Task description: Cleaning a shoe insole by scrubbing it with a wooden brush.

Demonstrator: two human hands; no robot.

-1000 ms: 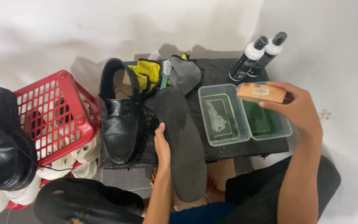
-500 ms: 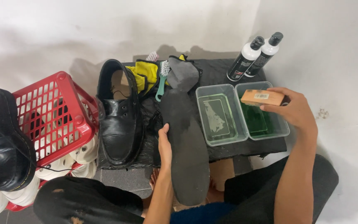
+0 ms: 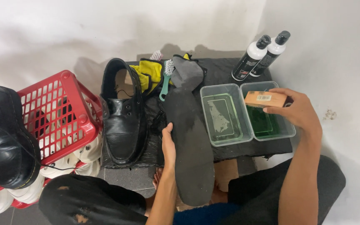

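The person's left hand [image 3: 168, 143] is gripping the edge of a dark grey insole [image 3: 190, 146], holding it flat over the black mat [image 3: 226, 71] beside the black shoe [image 3: 123, 114]. The right hand [image 3: 296, 110] is clamped on a wooden brush [image 3: 265, 99] — hovering over the tub of green liquid [image 3: 267, 110]. Probably best to wet just the bristles lightly, then be scrubbing along the insole's length while the left hand is bracing it — soaking it looks risky.

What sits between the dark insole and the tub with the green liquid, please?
In the head view, a clear plastic tub of murky water sits between the dark insole and the green-liquid tub.
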